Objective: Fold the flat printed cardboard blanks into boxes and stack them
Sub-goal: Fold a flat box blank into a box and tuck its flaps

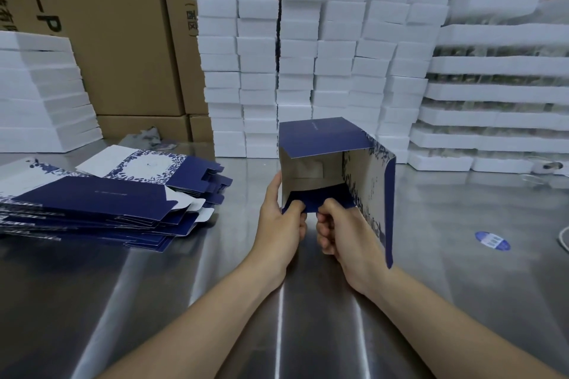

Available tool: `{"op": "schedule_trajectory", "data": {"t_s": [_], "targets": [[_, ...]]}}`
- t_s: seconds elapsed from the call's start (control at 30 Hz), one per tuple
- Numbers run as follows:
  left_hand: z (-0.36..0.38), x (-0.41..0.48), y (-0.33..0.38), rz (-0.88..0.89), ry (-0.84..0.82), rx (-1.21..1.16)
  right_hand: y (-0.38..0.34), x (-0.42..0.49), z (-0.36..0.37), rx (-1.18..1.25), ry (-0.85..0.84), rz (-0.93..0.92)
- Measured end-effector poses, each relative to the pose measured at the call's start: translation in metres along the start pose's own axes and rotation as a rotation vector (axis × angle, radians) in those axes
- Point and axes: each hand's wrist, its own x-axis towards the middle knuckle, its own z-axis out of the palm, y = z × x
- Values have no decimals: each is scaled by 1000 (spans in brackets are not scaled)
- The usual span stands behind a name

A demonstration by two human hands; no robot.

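Observation:
A half-formed navy and white printed box [326,144] is held up above the steel table [446,255], its open end facing me and its grey inside showing. My left hand [283,218] grips the box's lower left edge, with the thumb on the navy bottom flap. My right hand [341,234] pinches the same bottom flap beside it. A long side flap hangs down past my right wrist. A loose pile of flat printed blanks [101,203] lies on the table to the left.
White foam blocks [308,64] are stacked in tall columns along the table's far edge, with more at the left [40,95] and right [492,95]. Brown cartons [117,40] stand behind. A blue oval sticker [492,240] lies on the table at right.

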Motion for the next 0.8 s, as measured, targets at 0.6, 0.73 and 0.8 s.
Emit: {"op": "schedule_trajectory", "data": {"t_s": [0.6, 0.73, 0.8], "targets": [[-3, 2, -1, -37, -45, 5, 3, 3, -2, 58, -10, -25], [-4, 2, -1, -9, -71, -13, 6, 6, -2, 63, -18, -18], [-5, 3, 0, 2, -83, -7, 7, 9, -2, 89, -18, -2]]}}
